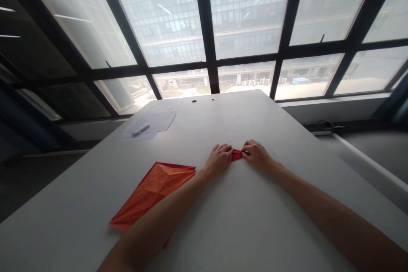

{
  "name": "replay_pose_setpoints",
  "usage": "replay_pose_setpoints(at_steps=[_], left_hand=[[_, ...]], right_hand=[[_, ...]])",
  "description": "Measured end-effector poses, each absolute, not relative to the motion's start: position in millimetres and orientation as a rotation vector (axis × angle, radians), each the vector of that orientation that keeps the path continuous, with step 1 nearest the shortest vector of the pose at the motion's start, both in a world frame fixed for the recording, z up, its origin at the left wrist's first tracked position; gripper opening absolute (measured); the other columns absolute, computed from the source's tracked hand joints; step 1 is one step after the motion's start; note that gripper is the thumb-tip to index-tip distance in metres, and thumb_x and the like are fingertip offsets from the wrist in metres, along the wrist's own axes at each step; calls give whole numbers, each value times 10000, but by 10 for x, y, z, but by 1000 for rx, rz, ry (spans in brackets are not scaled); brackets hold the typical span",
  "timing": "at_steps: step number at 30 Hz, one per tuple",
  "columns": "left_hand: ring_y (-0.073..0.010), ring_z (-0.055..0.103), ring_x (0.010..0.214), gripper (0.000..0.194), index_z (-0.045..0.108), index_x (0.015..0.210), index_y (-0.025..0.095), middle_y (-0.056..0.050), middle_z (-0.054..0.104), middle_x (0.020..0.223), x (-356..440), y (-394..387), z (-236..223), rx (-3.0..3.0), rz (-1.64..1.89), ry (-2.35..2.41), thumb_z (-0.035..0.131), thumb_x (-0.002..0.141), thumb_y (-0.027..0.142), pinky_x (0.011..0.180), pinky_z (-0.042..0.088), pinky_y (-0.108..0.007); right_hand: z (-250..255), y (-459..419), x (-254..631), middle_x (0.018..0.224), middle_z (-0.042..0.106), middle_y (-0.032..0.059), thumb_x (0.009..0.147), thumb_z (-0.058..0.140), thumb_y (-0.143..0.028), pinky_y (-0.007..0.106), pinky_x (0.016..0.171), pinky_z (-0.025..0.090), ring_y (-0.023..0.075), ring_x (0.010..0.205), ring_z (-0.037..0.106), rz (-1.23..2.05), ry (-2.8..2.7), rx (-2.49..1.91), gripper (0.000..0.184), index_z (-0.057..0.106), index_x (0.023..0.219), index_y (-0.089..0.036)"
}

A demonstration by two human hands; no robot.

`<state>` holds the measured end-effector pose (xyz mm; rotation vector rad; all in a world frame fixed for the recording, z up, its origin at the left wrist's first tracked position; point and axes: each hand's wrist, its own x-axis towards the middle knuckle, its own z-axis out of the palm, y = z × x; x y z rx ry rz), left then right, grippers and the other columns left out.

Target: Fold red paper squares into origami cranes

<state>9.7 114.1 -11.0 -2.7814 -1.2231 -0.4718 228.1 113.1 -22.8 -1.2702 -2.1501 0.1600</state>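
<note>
At centre frame, a left hand [218,159] and a right hand [256,155] close narrowly on opposite ends of a small folded red paper [236,155], seemingly pinning it flat against the white table [255,114]; a creased orange paper [153,193] lies lower left.

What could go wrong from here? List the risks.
The small red folded paper sits pinched between the left hand and the right hand, so uneven pressure could skew its folds. The left forearm crosses above the creased orange paper sheet and might drag it or flatten its creases.
</note>
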Motion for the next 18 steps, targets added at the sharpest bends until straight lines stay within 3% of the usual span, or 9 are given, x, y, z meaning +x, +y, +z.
replay_pose_setpoints(at_steps=[7,12,18], left_hand=[[-180,331,1447,457,417,1462,210,-54,452,1514,117,1061,-34,-2938,-507,-1002,273,1046,330,1216,202,-400],[-229,253,1482,598,309,1522,225,-94,330,1580,148,1043,-112,-2963,-318,-1177,233,1018,537,1195,226,-465],[-249,197,1499,657,242,1544,232,-113,239,1612,132,1067,-143,-2971,-254,-1241,230,996,593,1198,196,-489]], right_hand=[[-247,1144,2291,890,683,34,870,620,-168,275,834,443,181,902,595,163,-2187,-1233,154,758,837,-226],[-263,1160,2288,929,699,39,897,615,-228,299,867,430,192,937,600,121,-2168,-1308,153,764,933,-240],[-322,1246,2350,991,720,75,908,536,-188,303,887,430,199,951,618,96,-1822,-1629,216,739,980,-185]])
